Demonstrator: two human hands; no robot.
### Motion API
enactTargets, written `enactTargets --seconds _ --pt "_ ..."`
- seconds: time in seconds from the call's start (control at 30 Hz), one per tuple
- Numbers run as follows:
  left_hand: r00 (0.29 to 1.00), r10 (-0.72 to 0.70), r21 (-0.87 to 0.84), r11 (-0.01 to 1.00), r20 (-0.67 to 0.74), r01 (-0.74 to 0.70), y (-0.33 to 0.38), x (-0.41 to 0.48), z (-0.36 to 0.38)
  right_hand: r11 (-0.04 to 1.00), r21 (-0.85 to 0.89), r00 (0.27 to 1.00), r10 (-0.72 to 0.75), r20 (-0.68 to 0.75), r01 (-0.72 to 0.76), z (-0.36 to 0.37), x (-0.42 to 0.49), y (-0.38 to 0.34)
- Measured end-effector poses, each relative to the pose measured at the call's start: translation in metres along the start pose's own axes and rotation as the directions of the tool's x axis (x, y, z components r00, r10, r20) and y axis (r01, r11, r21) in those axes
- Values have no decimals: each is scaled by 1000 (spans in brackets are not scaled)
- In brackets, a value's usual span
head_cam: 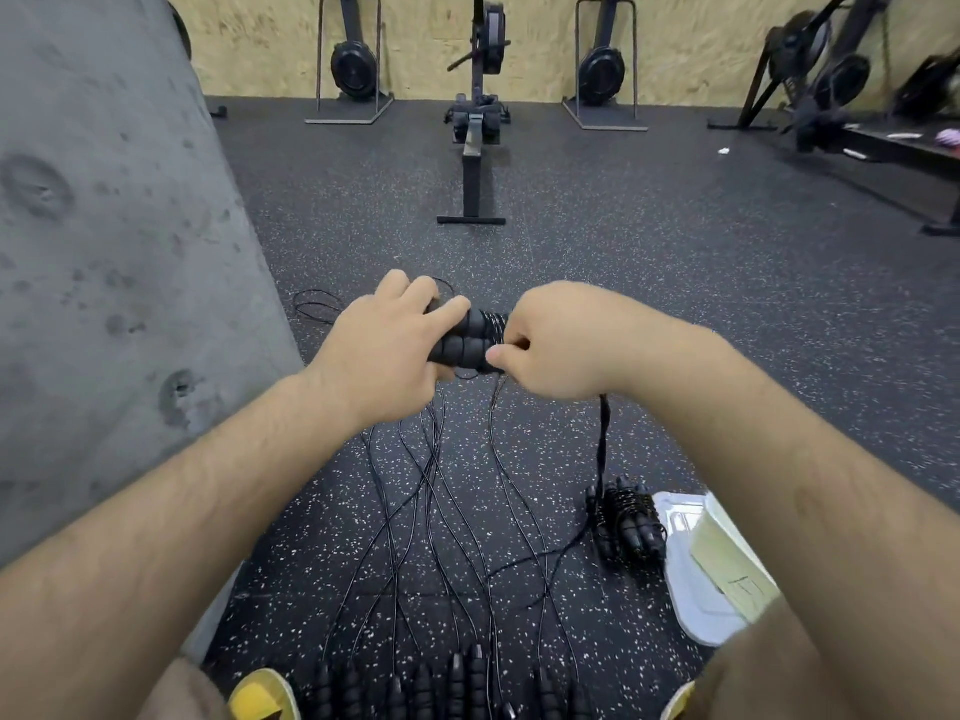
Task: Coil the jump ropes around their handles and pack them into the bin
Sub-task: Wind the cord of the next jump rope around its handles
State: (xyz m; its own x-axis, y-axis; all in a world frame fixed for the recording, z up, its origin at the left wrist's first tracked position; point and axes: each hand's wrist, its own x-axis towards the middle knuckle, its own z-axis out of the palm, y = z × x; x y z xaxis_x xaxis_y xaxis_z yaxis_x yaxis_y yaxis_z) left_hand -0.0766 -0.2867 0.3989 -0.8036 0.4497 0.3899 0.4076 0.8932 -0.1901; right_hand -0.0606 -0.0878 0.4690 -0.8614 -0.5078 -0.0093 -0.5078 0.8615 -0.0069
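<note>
Across the floor below me lie loose ropes. My left hand grips the paired black handles in midair. My right hand, at their right end, pinches the thin cord wound there.

rowing machine: landmark, mid floor, black, rail pointing toward camera, flat foot bar at near end
upright machine, left: left of rowing machine, black flywheel in grey frame, against back wall
upright machine, right: right of rowing machine, same type, against back wall
plywood wall: behind rowing machine, pale chipboard
floor: under and around rowing machine, dark speckled rubber
concrete pillar: well left of rowing machine, grey, pitted
leaning machines: far right of rowing machine, black, tilted, blurred
white scrap: on floor right of rowing machine, too small to identify
</note>
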Motion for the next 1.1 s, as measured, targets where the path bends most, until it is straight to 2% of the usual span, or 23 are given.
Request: enactTargets --seconds 0.1,0.23,0.3,0.37,0.47,0.57,0.67,0.73,0.83,1.0,1.1 --pt "993 98 -106 990 66 -91 1 -3 -1 998 21 996 -51 -73 53 -2 8 16" --pt "953 242 -332 927 182 -172 1 -5 -9 976 178 991 -109 -83 123 1 16 28" --pt "919 330 -453 867 215 -205 7 -9 -14 940 310 989 -125 -79 143 3 18 30" --pt "906 370 -566 801 208 -197 12 -12 -21 848 516 992 -96 -80 123 5 20 34" --pt "917 369 -639 744 149 -196 9 -13 -32 645 758 995 -74 -66 98 17 24 39" --pt "945 318 -704 688 75 -175 4 -15 -37 467 882 998 -41 -46 59 35 28 37" --pt "976 218 -758 638 10 -135 -2 -17 -36 336 940 997 13 -76 67 48 35 25" --pt "991 135 -779 618 -21 -101 -2 -18 -34 106 994 998 57 -24 17 55 35 17" --pt "999 5 -790 611 -49 -41 -2 -16 -31 -167 986 1000 -25 -18 14 71 35 5" --pt "982 -134 -729 685 -133 -6 -2 -12 -32 -344 921 983 -54 174 -182 71 41 -16" --pt "952 -277 -729 678 -131 97 -15 -6 -32 -338 902 961 -28 274 -267 73 34 -29"
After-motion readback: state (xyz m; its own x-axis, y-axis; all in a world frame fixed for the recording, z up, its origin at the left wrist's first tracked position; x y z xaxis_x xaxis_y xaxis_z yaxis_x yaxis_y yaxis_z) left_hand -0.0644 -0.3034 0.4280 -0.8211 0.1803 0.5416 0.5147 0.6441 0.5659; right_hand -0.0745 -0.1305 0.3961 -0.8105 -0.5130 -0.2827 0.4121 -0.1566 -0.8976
